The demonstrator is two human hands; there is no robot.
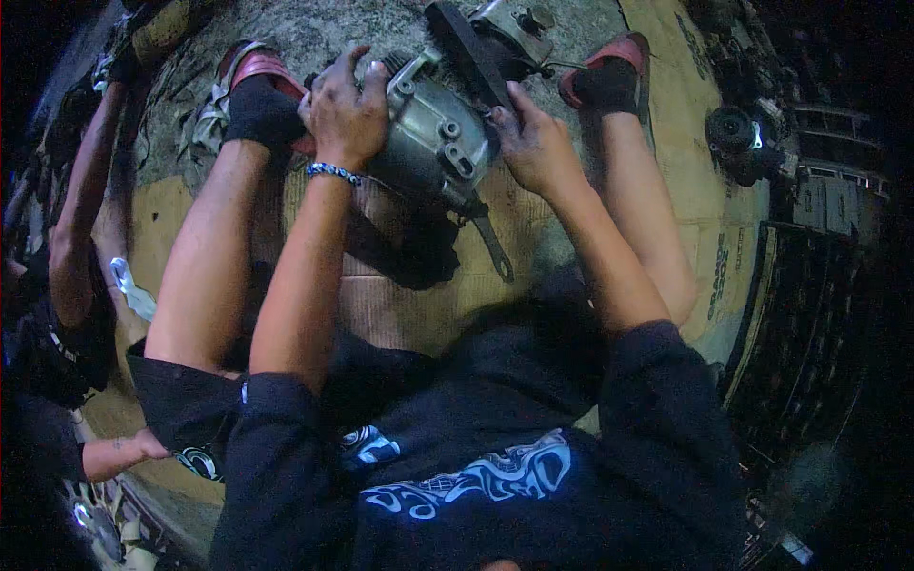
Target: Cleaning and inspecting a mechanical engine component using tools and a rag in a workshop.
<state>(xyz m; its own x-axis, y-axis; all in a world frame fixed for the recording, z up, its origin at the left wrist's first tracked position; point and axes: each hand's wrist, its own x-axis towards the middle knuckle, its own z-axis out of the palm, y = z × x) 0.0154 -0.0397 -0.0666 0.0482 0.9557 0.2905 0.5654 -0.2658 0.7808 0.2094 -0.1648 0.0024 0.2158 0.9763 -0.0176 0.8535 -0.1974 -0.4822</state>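
Observation:
A grey cast-metal casing (433, 128) with bolt holes and a toothed part at its upper left lies between my feet, tilted. My left hand (345, 112) is at the casing's left side, its fingers spread and the index finger raised. On the right, my right hand (538, 147) closes its thumb and fingers at the lower end of a long dark flat bar (466, 52), which slants up and left along the casing's upper right edge. A dark spanner (493, 249) shows below the casing, its ring end toward me and its other end hidden.
Cardboard (390, 309) covers the floor beneath. Another metal part (519, 29) stands beyond the bar. My red shoes (259, 68) flank the work. At the left are another person's arm (84, 200) and a hand (148, 444). A round dark part (728, 128) sits at the right.

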